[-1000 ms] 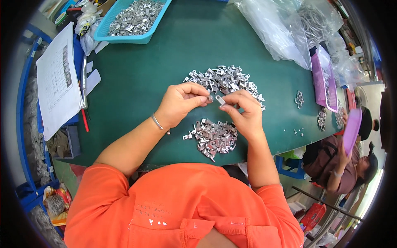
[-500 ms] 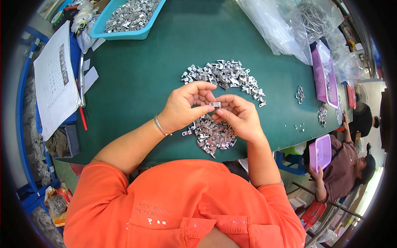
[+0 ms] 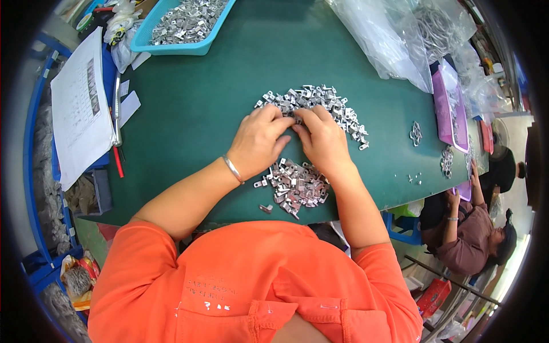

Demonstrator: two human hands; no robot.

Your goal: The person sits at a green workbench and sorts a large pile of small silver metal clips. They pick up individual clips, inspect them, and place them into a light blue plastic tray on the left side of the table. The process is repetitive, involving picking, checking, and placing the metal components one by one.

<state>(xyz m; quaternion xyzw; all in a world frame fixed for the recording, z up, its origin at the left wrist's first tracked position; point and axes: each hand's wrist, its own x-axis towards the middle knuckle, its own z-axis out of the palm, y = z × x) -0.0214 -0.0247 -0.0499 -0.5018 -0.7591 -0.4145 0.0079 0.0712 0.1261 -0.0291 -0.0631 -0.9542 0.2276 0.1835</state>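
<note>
Both hands meet at the near edge of a curved pile of small silver metal brackets point(image 3: 311, 97) on the green table. My left hand point(image 3: 260, 134), a bangle on its wrist, is closed with fingers curled at the pile. My right hand point(image 3: 321, 137) faces it, index finger and thumb bent inward. The fingertips almost touch, and whatever lies between them is too small and covered to make out. Nearer my body sits a second heap of brackets point(image 3: 297, 186), with a single loose bracket point(image 3: 265, 208) to its left.
A blue basket point(image 3: 197, 48) full of brackets stands at the far left, near a printed sheet point(image 3: 80, 114) and a red pen point(image 3: 118, 163). To the right are plastic bags point(image 3: 383, 46), a purple basket point(image 3: 443, 108) and metal rings point(image 3: 415, 133). A co-worker point(image 3: 469, 240) sits beyond the right edge.
Both hands have moved away from my body to the far pile. The bracket held between them is no longer visible there; a loose one now lies left of the near heap.
</note>
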